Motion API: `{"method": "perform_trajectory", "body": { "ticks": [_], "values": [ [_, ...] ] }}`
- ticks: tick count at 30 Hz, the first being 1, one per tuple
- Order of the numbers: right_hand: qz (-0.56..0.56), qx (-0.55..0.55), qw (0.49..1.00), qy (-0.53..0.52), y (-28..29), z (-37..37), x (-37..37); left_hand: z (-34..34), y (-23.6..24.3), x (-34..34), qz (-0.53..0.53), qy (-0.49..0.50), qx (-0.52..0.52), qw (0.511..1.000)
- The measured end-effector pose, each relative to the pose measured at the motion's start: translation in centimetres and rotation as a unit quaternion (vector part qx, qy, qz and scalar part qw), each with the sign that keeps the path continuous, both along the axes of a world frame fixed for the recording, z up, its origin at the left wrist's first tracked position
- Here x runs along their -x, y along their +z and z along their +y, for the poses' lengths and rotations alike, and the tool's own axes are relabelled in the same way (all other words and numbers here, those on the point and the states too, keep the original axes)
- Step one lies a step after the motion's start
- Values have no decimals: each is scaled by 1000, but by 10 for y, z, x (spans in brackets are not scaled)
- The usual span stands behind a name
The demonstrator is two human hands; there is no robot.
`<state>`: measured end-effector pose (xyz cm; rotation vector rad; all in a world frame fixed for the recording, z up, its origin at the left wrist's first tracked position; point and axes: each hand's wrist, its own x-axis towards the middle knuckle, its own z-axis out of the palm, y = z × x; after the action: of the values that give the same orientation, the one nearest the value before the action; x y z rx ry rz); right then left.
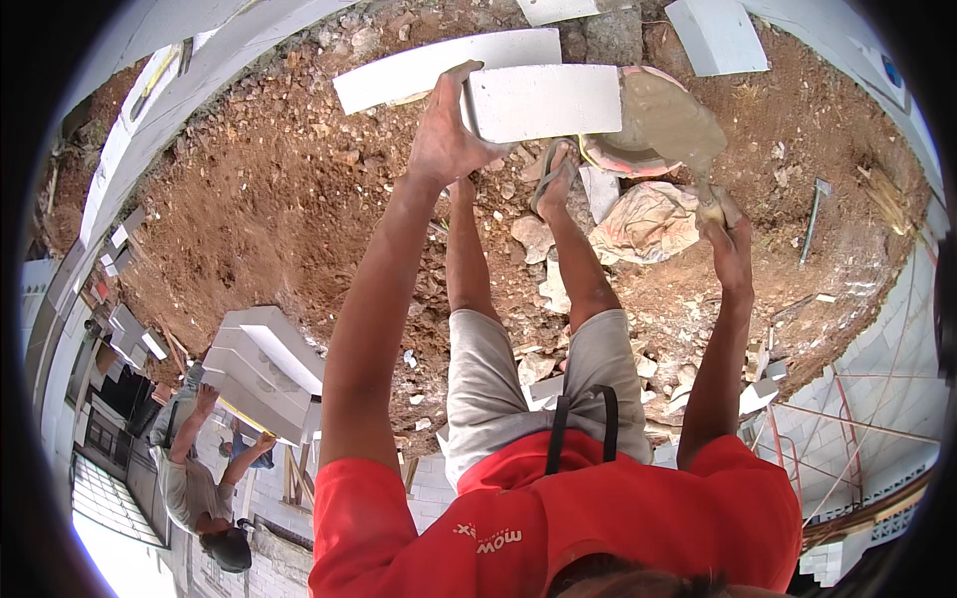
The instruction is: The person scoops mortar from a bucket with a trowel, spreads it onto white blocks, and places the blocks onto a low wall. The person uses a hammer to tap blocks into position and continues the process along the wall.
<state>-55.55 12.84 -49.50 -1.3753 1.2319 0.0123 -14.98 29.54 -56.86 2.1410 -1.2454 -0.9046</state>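
A white block (pixel 543 103) is gripped at its left end by my left hand (pixel 449 130), above my sandalled feet. Beside that block sits a round pink-rimmed container (pixel 615 159) with grey mortar (pixel 668 120) in it. My right hand (pixel 728 229) is closed on a mortar-coated tool, probably a trowel (pixel 711 189), whose end reaches the mortar at the container's right side. Just behind the held block lies a longer white block (pixel 384 80). A crumpled pale sack (pixel 643 224) lies on the dirt left of my right hand.
Rubble and dirt (pixel 249 199) surround my legs, with white blocks (pixel 718 35) at the top. A co-worker (pixel 199 488) at lower left holds a yellow tape against stacked blocks (pixel 259 369). A long tool (pixel 812 224) lies at right, near red scaffolding (pixel 847 419).
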Motion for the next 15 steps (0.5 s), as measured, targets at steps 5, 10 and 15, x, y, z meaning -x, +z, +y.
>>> {"method": "perform_trajectory", "body": {
  "ticks": [5, 10, 15],
  "values": [
    [16, 119, 984, 130, 4, -1, -89, 3, -1, -2, 33, 28, -19, 999],
    [98, 330, 904, 255, -16, 6, -115, 8, -2, -8, 31, 35, -10, 999],
    [147, 327, 906, 223, -40, 14, -102, 12, -2, -13, 43, 41, -31, 998]
  ]
}}
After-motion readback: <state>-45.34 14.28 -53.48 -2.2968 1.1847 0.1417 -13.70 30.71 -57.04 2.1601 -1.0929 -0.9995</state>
